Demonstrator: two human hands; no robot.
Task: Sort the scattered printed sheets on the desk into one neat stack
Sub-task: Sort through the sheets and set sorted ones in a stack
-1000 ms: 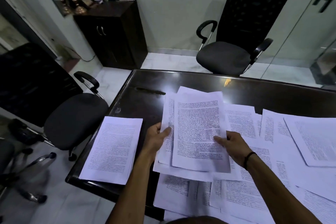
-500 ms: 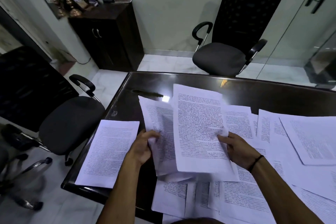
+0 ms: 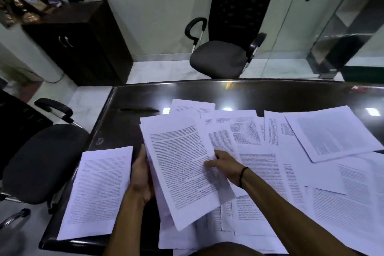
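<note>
Since a moment ago you've tilted the held sheets (image 3: 182,170) leftward toward the lone sheet (image 3: 99,191). Your left hand (image 3: 141,174) and right hand (image 3: 225,167) grip their edges, fingers curled, above the tabletop (image 3: 128,129) and scattered sheets (image 3: 311,172).

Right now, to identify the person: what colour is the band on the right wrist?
Black wristband, head view.

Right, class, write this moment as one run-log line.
left hand: holds bundle edge | right hand: pinches top sheet | neat stack: desk's left | loose sheets: right
</note>
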